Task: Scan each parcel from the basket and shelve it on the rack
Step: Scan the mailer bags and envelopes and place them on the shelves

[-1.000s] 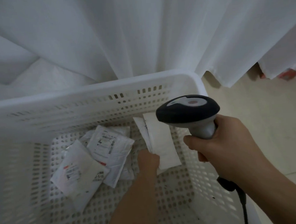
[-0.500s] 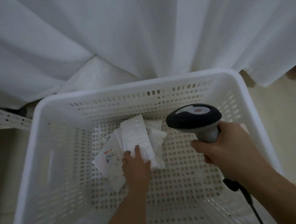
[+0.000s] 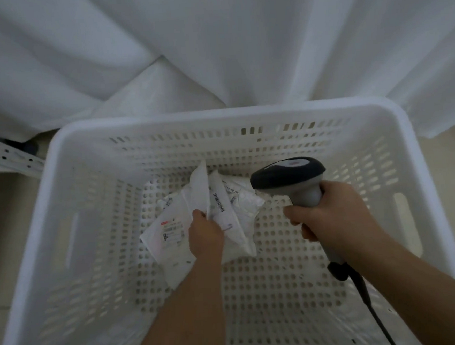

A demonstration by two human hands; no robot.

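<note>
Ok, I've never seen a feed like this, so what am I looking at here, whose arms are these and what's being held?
There is no machine here: the arms belong to a person, and the one picture comes from a camera worn on their head, looking down. Below them is a white perforated plastic basket with a few white parcels lying on its floor. The left hand grips the top parcel, the one with a barcode strip, tilting it up. The right hand holds a grey and black barcode scanner by its handle, its cord trailing down. Another parcel with a red-marked label lies underneath. White cloth hangs behind the basket.
</note>
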